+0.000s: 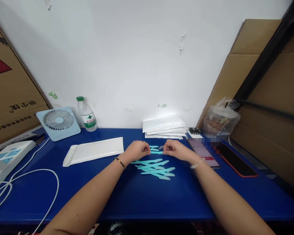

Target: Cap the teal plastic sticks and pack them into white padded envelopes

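Both my hands hold one turquoise eyebrow razor (156, 152) level above the blue table (166, 202). My left hand (139, 150) is closed in a pinch at its left end. At its right end, the fingers of my right hand (173, 150) are pinched together. Two more thin turquoise pieces (154, 147) show just behind it, partly covered by my fingers. Nearer to me lies a loose, crisscrossed pile of several eyebrow razors (154, 169), thin handles mostly to the left and wider ends to the right.
A white padded envelope (95, 150) lies to the left, with a stack of envelopes (164, 127) behind. Two phones (203, 152) (237, 160) and a bagged drink cup (221, 119) are right. A fan (60, 122), water bottle (87, 116), power strip (12, 156) and white cable (56, 186) stand left.
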The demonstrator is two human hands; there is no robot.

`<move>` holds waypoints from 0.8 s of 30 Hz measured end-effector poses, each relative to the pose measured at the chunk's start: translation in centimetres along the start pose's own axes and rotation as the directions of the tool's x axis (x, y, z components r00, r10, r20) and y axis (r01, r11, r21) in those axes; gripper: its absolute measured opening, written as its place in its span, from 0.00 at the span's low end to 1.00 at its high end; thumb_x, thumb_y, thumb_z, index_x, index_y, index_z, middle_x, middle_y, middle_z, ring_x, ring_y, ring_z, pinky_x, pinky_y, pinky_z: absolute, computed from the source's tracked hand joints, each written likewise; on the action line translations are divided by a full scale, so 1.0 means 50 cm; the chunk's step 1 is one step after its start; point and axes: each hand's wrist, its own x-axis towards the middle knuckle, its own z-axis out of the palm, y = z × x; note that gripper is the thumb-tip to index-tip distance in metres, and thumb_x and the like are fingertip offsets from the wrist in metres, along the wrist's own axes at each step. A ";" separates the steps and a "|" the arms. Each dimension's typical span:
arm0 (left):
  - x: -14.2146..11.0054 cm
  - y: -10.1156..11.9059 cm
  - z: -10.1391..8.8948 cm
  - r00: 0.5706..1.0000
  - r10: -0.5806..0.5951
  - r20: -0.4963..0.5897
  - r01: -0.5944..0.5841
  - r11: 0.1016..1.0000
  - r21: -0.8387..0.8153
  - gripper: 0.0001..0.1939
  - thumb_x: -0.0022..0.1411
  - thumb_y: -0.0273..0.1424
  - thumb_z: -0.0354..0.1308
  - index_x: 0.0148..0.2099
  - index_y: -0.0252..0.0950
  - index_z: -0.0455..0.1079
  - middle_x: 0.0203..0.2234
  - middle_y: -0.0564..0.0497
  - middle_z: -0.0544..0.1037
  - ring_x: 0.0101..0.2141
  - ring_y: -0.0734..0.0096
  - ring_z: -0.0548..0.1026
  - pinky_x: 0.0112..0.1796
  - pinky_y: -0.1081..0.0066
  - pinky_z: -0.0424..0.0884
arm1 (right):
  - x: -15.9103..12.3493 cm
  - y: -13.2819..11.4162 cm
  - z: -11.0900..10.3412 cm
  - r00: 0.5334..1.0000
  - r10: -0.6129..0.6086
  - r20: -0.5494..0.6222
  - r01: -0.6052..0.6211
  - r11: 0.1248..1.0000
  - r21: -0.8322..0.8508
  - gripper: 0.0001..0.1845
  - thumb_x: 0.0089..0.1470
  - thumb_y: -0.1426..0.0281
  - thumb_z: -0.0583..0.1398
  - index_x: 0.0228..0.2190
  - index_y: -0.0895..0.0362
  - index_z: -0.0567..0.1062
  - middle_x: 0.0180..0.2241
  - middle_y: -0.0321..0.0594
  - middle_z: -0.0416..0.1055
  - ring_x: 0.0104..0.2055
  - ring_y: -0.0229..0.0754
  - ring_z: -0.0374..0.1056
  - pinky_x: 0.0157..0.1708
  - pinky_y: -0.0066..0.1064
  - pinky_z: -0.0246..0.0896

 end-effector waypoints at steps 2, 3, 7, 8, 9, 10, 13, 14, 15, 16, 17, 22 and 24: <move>0.003 -0.014 -0.001 0.998 -0.035 -0.048 0.038 0.998 0.055 0.08 0.56 0.35 0.55 0.31 0.38 0.73 0.28 0.52 0.77 0.29 0.72 0.71 0.30 0.74 0.60 | 0.002 0.018 -0.007 0.997 0.038 -0.072 -0.043 0.997 -0.064 0.11 0.51 0.62 0.60 0.26 0.58 0.73 0.28 0.38 0.67 0.27 0.36 0.62 0.28 0.26 0.56; 0.004 -0.020 -0.001 0.996 -0.055 -0.066 0.060 0.996 0.073 0.07 0.56 0.35 0.56 0.31 0.38 0.73 0.29 0.52 0.77 0.30 0.71 0.72 0.31 0.74 0.60 | 0.003 0.025 -0.010 0.993 0.052 -0.109 -0.062 0.993 -0.097 0.11 0.50 0.62 0.61 0.26 0.58 0.73 0.28 0.38 0.67 0.28 0.37 0.63 0.28 0.27 0.56; -0.001 -0.028 -0.004 0.987 -0.067 -0.145 0.081 0.992 0.095 0.12 0.52 0.39 0.60 0.38 0.39 0.72 0.32 0.52 0.76 0.34 0.68 0.72 0.32 0.73 0.62 | 0.000 0.018 -0.009 0.987 -0.008 -0.162 -0.014 0.991 -0.132 0.10 0.50 0.62 0.61 0.29 0.57 0.74 0.32 0.38 0.67 0.32 0.39 0.64 0.32 0.28 0.57; -0.003 -0.024 -0.005 0.988 -0.047 -0.146 0.061 0.994 0.092 0.14 0.52 0.41 0.60 0.39 0.39 0.72 0.33 0.52 0.75 0.34 0.68 0.72 0.32 0.73 0.62 | 0.000 0.007 -0.003 0.991 -0.039 -0.129 0.024 0.993 -0.120 0.09 0.51 0.62 0.61 0.30 0.56 0.74 0.32 0.38 0.67 0.33 0.38 0.64 0.33 0.28 0.57; -0.006 -0.019 -0.006 0.992 -0.021 -0.126 0.032 0.996 0.086 0.15 0.52 0.43 0.60 0.38 0.39 0.72 0.33 0.52 0.75 0.34 0.69 0.72 0.32 0.73 0.62 | -0.001 -0.005 0.004 0.995 -0.066 -0.079 0.057 0.993 -0.105 0.09 0.52 0.62 0.60 0.30 0.56 0.74 0.32 0.38 0.67 0.33 0.38 0.64 0.33 0.28 0.57; -0.009 -0.013 -0.007 0.996 0.008 -0.088 -0.001 0.997 0.074 0.16 0.52 0.45 0.59 0.37 0.39 0.72 0.32 0.52 0.75 0.33 0.70 0.72 0.31 0.74 0.62 | -0.001 -0.017 0.011 0.996 -0.087 -0.022 0.084 0.991 -0.100 0.09 0.51 0.62 0.61 0.30 0.55 0.75 0.32 0.37 0.67 0.33 0.38 0.64 0.33 0.28 0.56; -0.014 0.001 -0.003 0.997 0.069 0.047 -0.070 0.997 0.027 0.17 0.50 0.47 0.60 0.35 0.39 0.73 0.29 0.54 0.75 0.31 0.72 0.72 0.29 0.75 0.61 | 0.001 -0.047 0.033 0.991 -0.100 0.084 0.112 0.981 -0.157 0.09 0.49 0.62 0.63 0.30 0.55 0.74 0.31 0.35 0.67 0.32 0.38 0.64 0.36 0.30 0.55; -0.015 0.003 -0.001 0.994 0.068 0.086 -0.069 0.998 0.011 0.16 0.51 0.46 0.60 0.34 0.39 0.73 0.28 0.54 0.76 0.30 0.73 0.72 0.28 0.75 0.60 | 0.002 -0.053 0.037 0.991 -0.091 0.095 0.107 0.978 -0.177 0.09 0.49 0.62 0.63 0.29 0.55 0.74 0.30 0.35 0.67 0.31 0.37 0.63 0.37 0.31 0.54; -0.015 0.004 0.001 0.992 0.058 0.116 -0.058 0.998 0.000 0.14 0.51 0.45 0.59 0.34 0.39 0.73 0.27 0.55 0.76 0.28 0.73 0.72 0.27 0.76 0.59 | 0.002 -0.055 0.040 0.991 -0.084 0.103 0.102 0.977 -0.187 0.09 0.49 0.63 0.63 0.27 0.55 0.73 0.29 0.34 0.66 0.30 0.36 0.62 0.37 0.31 0.54; -0.014 0.004 0.002 0.990 0.042 0.134 -0.042 0.999 -0.006 0.12 0.52 0.43 0.59 0.33 0.40 0.74 0.25 0.55 0.76 0.27 0.74 0.71 0.26 0.76 0.58 | 0.003 -0.055 0.040 0.991 -0.079 0.108 0.098 0.978 -0.186 0.09 0.50 0.63 0.62 0.26 0.56 0.72 0.28 0.34 0.66 0.29 0.35 0.62 0.36 0.31 0.54; -0.012 0.003 0.002 0.990 0.025 0.137 -0.025 1.000 -0.003 0.11 0.53 0.41 0.58 0.32 0.39 0.74 0.24 0.55 0.76 0.25 0.74 0.71 0.25 0.75 0.57 | 0.004 -0.052 0.038 0.991 -0.077 0.106 0.096 0.979 -0.179 0.09 0.51 0.64 0.61 0.25 0.56 0.72 0.28 0.34 0.65 0.28 0.35 0.61 0.35 0.30 0.55; -0.004 -0.010 -0.009 0.998 -0.054 -0.016 0.055 0.998 0.042 0.08 0.55 0.37 0.57 0.31 0.38 0.74 0.27 0.53 0.77 0.27 0.72 0.71 0.27 0.75 0.58 | 0.006 -0.007 0.008 0.998 -0.026 -0.052 0.019 0.993 -0.117 0.06 0.51 0.68 0.61 0.26 0.57 0.72 0.29 0.36 0.67 0.28 0.35 0.63 0.29 0.26 0.55; 0.000 -0.019 -0.009 0.994 -0.084 -0.065 0.087 0.995 0.048 0.09 0.56 0.37 0.56 0.31 0.38 0.73 0.28 0.52 0.77 0.30 0.71 0.72 0.28 0.74 0.59 | 0.006 0.013 -0.005 0.993 0.021 -0.116 -0.036 0.991 -0.127 0.06 0.50 0.67 0.61 0.26 0.57 0.73 0.29 0.37 0.67 0.29 0.36 0.64 0.30 0.26 0.56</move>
